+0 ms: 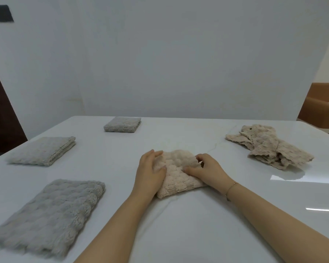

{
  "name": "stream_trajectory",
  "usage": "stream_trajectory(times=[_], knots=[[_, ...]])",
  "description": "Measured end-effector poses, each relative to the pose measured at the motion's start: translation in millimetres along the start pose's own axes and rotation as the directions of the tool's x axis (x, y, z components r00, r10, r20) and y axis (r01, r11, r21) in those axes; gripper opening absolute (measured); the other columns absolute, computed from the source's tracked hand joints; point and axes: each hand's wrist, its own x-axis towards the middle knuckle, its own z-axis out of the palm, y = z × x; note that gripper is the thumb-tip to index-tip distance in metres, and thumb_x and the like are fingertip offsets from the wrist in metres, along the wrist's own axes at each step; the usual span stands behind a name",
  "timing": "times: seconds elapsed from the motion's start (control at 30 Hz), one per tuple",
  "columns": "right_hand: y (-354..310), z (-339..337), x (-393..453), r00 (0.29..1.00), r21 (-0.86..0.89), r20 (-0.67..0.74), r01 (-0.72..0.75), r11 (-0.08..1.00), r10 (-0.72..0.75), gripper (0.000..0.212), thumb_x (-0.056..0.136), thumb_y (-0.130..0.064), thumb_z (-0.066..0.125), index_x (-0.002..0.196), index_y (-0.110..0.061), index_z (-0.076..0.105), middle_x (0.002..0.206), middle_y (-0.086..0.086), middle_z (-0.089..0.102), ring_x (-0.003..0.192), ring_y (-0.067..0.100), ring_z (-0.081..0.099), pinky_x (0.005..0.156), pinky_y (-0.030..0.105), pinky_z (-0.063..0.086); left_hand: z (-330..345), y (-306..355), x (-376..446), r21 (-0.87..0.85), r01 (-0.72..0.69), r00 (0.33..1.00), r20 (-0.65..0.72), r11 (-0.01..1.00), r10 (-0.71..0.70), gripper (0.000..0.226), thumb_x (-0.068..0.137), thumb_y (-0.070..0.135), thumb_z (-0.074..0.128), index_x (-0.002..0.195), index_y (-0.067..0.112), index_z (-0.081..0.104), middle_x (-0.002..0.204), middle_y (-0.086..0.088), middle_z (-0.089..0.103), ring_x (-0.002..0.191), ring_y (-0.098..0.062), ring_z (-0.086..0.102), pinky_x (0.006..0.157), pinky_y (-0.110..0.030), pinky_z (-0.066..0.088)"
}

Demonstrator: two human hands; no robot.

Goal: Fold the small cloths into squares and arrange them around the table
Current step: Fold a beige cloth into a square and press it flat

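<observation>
A fluffy beige cloth (176, 180) lies folded in the middle of the white table (198, 236). My left hand (150, 172) rests flat against its left edge, thumb on top. My right hand (204, 168) lies on its right side, fingers curled into the pile at the far corner, thumb stretched across the top. Three folded grey cloths sit along the left: a near one (51, 219), a middle one (44, 150) and a far one (123, 124). A loose heap of unfolded beige cloths (268, 147) lies at the right.
A pale wall rises right behind the table's far edge. A dark door stands at the far left, and brown furniture (319, 109) shows past the table's right corner. Bare tabletop lies in front of me and to the near right.
</observation>
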Motion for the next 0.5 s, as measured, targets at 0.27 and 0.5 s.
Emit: stream_trajectory(times=[0.27,0.5], knots=[[-1,-11,-7,0.998,0.722,0.052,-0.060,0.690,0.032,0.041,0.076,-0.003,0.075,0.109,-0.011,0.053,0.094,0.007,0.073,0.080,0.019,0.070,0.069,0.029,0.058,1,5,9,-0.704,0.363,0.921,0.173,0.610,-0.349,0.073,0.083,0.011,0.070,0.141,0.020,0.028,0.125,-0.010,0.057,0.102,-0.022,0.064,0.074,-0.032,0.054],[-1,-28,8,1.000,0.790,0.002,0.010,0.613,-0.019,0.052,0.075,0.004,0.073,0.118,-0.018,0.054,0.103,0.006,0.071,0.088,0.020,0.071,0.069,0.029,0.058,19,17,21,-0.736,0.342,0.939,0.236,0.584,-0.252,0.030,0.088,0.015,0.063,0.117,0.007,0.061,0.107,-0.009,0.072,0.098,-0.023,0.069,0.076,-0.033,0.059]])
